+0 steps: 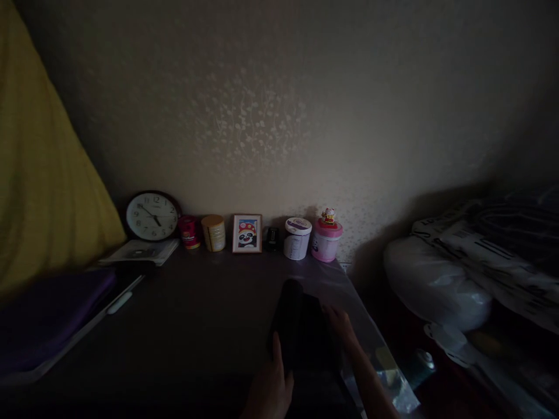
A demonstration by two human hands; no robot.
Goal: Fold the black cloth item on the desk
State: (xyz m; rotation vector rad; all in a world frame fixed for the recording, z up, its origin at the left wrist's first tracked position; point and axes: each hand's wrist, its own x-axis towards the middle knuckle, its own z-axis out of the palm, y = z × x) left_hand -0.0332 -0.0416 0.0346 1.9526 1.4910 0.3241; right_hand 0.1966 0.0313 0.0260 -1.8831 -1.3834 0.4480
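Note:
The scene is very dark. A black, soft-looking bundle (pixel 305 329) lies on the dark table (pixel 196 326), near its right edge. My left hand (pixel 271 387) rests against the bundle's near left side, with a finger stretched up along it. My right hand (pixel 340 325) lies on the bundle's right side, fingers flat on top. Neither hand is seen gripping it. A sheet of clear plastic (pixel 371 349) lies under and to the right of the bundle.
Along the wall stand a round clock (pixel 152 216), a red tin (pixel 189 231), a yellow tin (pixel 213 233), a small framed picture (pixel 247 233), a white tub (pixel 297 238) and a pink tub (pixel 325 240) with a figurine. Purple folder (pixel 48 317) left, bagged bedding (pixel 441 279) right.

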